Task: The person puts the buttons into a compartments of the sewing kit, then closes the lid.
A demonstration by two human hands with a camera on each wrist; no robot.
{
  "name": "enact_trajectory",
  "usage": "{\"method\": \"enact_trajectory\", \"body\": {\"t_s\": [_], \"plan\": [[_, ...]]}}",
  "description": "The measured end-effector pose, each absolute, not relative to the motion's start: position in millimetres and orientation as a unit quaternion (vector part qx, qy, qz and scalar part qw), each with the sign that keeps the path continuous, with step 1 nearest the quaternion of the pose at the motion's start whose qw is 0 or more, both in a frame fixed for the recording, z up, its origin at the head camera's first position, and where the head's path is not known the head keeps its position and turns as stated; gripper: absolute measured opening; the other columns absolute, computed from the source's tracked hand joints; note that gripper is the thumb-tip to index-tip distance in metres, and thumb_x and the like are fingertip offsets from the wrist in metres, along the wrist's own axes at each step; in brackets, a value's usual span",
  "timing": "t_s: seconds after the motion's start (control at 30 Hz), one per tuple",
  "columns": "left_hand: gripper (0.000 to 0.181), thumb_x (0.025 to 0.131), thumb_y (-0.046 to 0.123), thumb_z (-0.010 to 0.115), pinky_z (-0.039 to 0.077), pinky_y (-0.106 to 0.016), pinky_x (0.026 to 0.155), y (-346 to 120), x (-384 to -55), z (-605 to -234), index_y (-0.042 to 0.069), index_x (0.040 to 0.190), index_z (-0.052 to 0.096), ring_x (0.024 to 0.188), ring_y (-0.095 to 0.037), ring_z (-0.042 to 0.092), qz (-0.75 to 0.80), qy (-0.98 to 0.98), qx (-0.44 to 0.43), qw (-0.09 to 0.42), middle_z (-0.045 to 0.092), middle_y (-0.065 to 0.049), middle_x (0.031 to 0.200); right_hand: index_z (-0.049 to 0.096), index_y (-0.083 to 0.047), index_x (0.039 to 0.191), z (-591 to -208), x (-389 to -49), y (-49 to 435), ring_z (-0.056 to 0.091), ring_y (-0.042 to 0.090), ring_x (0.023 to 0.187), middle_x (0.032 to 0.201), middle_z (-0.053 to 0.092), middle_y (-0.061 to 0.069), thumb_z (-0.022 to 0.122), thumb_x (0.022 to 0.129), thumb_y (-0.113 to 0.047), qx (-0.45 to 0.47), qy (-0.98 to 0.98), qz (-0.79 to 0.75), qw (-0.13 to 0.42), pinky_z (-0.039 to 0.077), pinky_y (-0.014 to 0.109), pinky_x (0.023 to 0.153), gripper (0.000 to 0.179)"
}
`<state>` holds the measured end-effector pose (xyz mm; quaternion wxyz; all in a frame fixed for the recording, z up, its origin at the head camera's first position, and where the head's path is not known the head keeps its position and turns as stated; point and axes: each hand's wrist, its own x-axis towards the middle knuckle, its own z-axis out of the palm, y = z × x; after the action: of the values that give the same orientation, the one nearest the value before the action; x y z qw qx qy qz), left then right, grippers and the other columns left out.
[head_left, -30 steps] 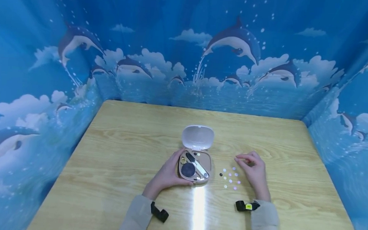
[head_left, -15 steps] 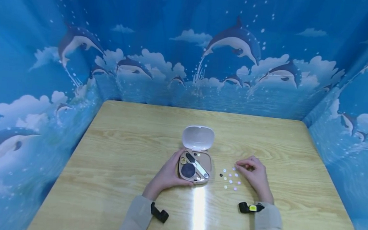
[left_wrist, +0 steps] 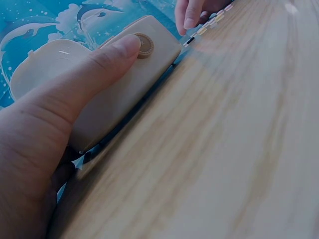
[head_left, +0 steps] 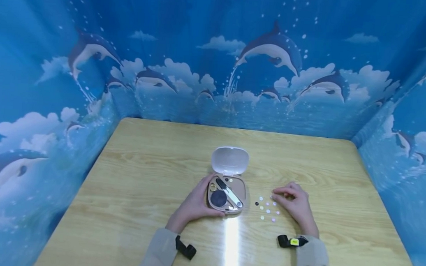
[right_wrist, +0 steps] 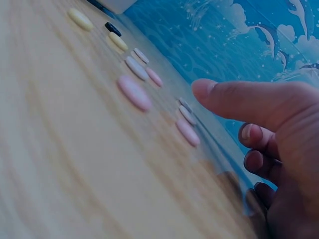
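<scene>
My left hand (head_left: pixel 196 201) grips the left side of a small beige sewing box (head_left: pixel 244 184), its thumb lying on the front beside a round ridged knob (left_wrist: pixel 145 46). The box's translucent lid (head_left: pixel 230 160) stands raised at the back. Inside are a dark round disc (head_left: pixel 218 198), a gold ring-like piece (head_left: pixel 213 187), a long black-and-white tool (head_left: pixel 229 193) and small buttons. My right hand (head_left: pixel 297 205) is low over the table, thumb extended close above the farthest of several loose buttons (right_wrist: pixel 133 93). The right index finger is mostly hidden behind the thumb in the right wrist view; other fingers curl loosely.
The loose white, yellow, pink and lilac buttons lie spread between box and right hand, with one black button (head_left: pixel 257 203) nearest the box. Everything stands on a wood-grain table (head_left: pixel 151 161). A blue dolphin-print curtain (head_left: pixel 189 45) surrounds its back and sides.
My right hand has come down and slightly right, bringing its fingertips from beyond the buttons to the farthest one. The left hand keeps its grip on the box.
</scene>
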<state>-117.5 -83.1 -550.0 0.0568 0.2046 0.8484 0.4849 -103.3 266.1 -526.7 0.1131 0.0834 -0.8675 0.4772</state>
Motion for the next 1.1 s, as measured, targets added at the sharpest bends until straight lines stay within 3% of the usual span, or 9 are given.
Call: {"method": "enact_trajectory", "body": {"t_s": [0.13, 0.4, 1.1], "plan": [[0.133, 0.051, 0.054, 0.095, 0.031, -0.053, 0.114, -82.3, -118.1, -549.8, 0.038, 0.157, 0.018, 0.142, -0.024, 0.035, 0.486, 0.849, 0.202, 0.057, 0.033, 0.002, 0.157, 0.078, -0.006, 0.092, -545.6, -110.0, 275.0, 0.051, 0.018, 0.079, 0.083, 0.063, 0.008, 0.086, 0.073, -0.003, 0.085, -0.869, 0.473, 0.119, 0.038, 0.02, 0.071, 0.021], [0.132, 0.051, 0.054, 0.095, 0.03, -0.051, 0.115, -82.9, -118.3, -552.1, 0.037, 0.157, 0.017, 0.142, -0.023, 0.035, 0.487, 0.846, 0.212, 0.051, 0.033, 0.003, 0.157, 0.079, -0.015, 0.088, -554.6, -112.7, 280.3, 0.047, 0.009, 0.078, 0.077, 0.057, -0.003, 0.088, 0.072, -0.01, 0.08, -0.872, 0.467, 0.123, 0.024, 0.029, 0.077, 0.019], [0.132, 0.052, 0.054, 0.094, 0.03, -0.055, 0.115, -83.2, -118.0, -550.5, 0.037, 0.158, 0.016, 0.143, -0.027, 0.034, 0.487, 0.847, 0.205, 0.057, 0.031, 0.0, 0.159, 0.08, -0.018, 0.084, -554.3, -115.1, 276.8, 0.048, 0.009, 0.075, 0.077, 0.059, -0.007, 0.087, 0.073, -0.012, 0.09, -0.891, 0.425, 0.128, 0.022, 0.034, 0.075, 0.015]]}}
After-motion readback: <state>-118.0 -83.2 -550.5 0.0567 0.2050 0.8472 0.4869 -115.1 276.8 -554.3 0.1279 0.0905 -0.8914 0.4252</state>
